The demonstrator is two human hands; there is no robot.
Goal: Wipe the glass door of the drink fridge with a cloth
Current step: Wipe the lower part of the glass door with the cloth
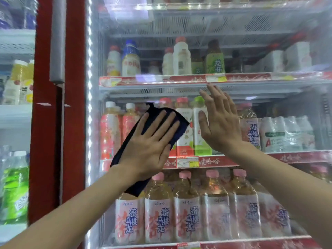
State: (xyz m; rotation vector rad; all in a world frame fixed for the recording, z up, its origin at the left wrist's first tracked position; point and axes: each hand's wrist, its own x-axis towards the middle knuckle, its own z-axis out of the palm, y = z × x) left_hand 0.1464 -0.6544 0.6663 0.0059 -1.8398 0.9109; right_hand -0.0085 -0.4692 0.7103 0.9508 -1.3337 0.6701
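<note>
Navy cloth [136, 187] beneath flat left fingers [158, 123] on glass door [287, 105], right fingers [215, 97] straight

Dark navy cloth [180, 133] spread flat and slanted on the fridge's glass door [197, 27]

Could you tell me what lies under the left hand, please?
A dark cloth, pressed by the left hand against the glass door. Its middle and whatever stands behind it are covered.

The scene is brightly, evenly lit. A white light strip [89, 97] is blown out beside the glass door [206, 22], whose upper part is veiled by pale glare. The bottles [186, 212] are softened by blur; lines are bent near the edges.
</note>
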